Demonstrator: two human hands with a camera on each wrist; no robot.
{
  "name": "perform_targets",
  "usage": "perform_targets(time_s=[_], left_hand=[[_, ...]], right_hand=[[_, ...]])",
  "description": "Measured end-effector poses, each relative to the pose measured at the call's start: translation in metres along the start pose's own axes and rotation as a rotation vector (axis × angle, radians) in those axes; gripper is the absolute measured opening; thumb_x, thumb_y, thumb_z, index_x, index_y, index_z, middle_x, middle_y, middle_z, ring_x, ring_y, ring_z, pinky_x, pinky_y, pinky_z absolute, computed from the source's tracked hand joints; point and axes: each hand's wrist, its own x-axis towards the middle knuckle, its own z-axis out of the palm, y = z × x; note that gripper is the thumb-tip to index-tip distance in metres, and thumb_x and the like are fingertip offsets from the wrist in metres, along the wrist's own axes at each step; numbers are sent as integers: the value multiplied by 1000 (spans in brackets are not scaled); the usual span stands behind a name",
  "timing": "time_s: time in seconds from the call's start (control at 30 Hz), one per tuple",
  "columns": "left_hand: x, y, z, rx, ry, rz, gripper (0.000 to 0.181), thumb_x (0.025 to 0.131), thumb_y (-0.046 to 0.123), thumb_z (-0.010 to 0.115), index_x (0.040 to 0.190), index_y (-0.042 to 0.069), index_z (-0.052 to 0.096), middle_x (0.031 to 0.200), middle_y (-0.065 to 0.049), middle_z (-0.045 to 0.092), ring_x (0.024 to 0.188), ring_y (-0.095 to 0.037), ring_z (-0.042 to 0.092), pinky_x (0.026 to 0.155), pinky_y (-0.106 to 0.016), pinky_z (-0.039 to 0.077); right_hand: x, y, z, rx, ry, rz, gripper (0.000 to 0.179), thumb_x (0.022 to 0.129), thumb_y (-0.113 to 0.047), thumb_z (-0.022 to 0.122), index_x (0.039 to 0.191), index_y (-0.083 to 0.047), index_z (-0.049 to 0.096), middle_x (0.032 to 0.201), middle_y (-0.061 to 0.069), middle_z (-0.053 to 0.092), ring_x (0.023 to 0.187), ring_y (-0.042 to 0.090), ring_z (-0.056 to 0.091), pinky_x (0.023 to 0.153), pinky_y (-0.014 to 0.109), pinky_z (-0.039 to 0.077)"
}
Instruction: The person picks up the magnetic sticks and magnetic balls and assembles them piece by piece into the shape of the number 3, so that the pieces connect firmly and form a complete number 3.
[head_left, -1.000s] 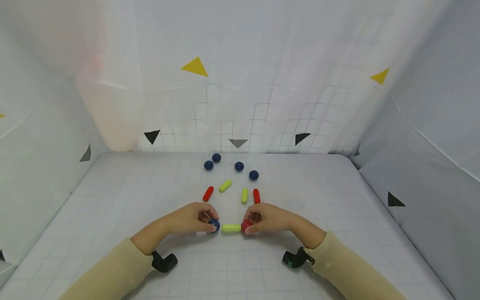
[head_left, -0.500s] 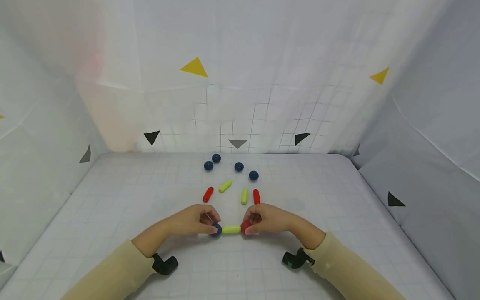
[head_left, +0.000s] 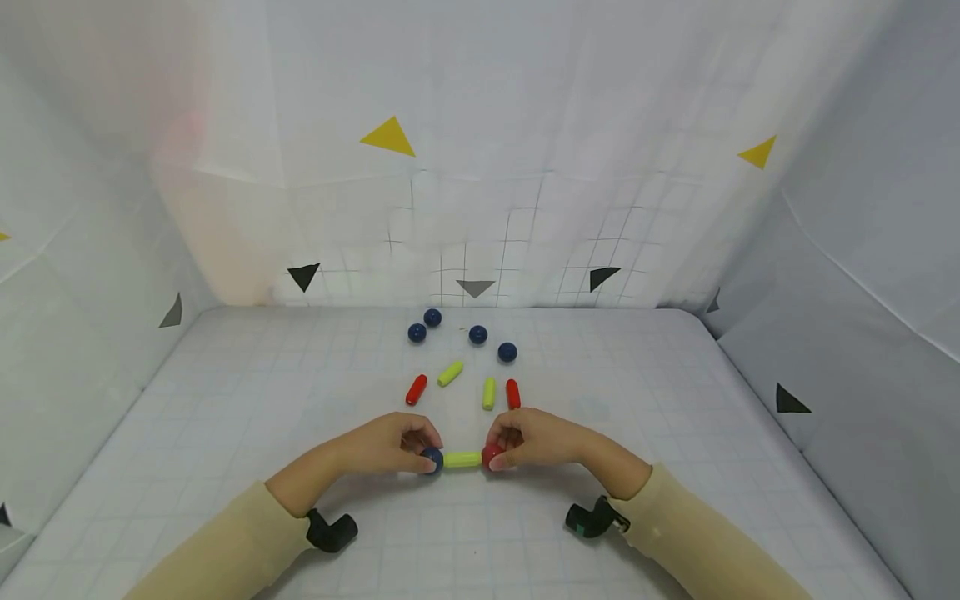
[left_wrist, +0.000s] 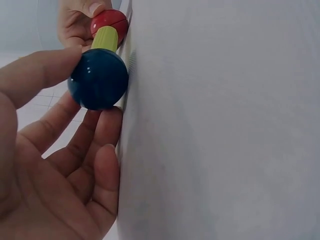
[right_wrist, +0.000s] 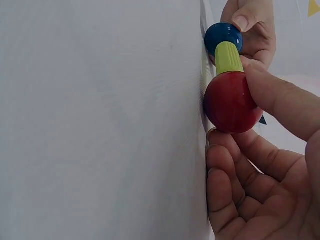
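Note:
My left hand (head_left: 386, 444) pinches a dark blue ball (left_wrist: 98, 79) between thumb and fingers, low at the tabletop. Opposite it, my right hand (head_left: 543, 437) holds a red ball (right_wrist: 232, 103) the same way. A yellow-green ribbed rod (head_left: 462, 459) lies level between the two balls, one end against each. Both wrist views show ball, rod and ball in one line, touching end to end. Whether the rod's tips are held by magnets or sockets cannot be seen.
Beyond the hands lie two red rods (head_left: 416, 389) and two yellow-green rods (head_left: 451, 372). Several dark blue balls (head_left: 477, 334) sit farther back on the white table (head_left: 300, 358). White sheets (head_left: 480, 200) with triangle marks stand around the back and sides.
My left hand has moved slightly right and nearer, bringing the blue ball against the rod's left end and closing the small gap. The right hand with the red ball has stayed put.

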Motion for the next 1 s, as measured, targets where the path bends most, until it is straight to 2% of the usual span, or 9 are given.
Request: perform_targets(time_s=[0.33,0.6,0.8,1.0], left_hand=[[0,-2,1,5,8,15,22,90,24,77,109,17,68,99,3,64,92,-17,57,77,-28,51],[0,-2,2,13,15,0,21,90,25,77,108,20,68,99,4,64,91,-17,57,74,-26,51],[0,-2,2,24,17,0,20,90,26,76,108,22,68,100,5,63,93,-17,56,75,-27,51],[0,-1,3,21,25,9,22,91,24,75,110,17,68,102,4,63,93,-17,56,76,-28,50]], right_hand=[[-2,-2,-2,-28,-13,-8,19,88,-29,78,105,-22,70,88,-10,65,85,13,61,80,29,51],[-6,-5,-10,-49,-2,-14,18,91,-28,75,107,-21,70,91,-11,66,87,11,62,82,29,52],[-10,-6,-23,-77,72,-17,14,94,-21,71,107,-15,70,92,-9,65,87,14,60,81,30,53],[-5,2,-34,-140,200,11,10,95,-17,70,104,-14,70,90,-9,65,83,13,58,76,29,51]])
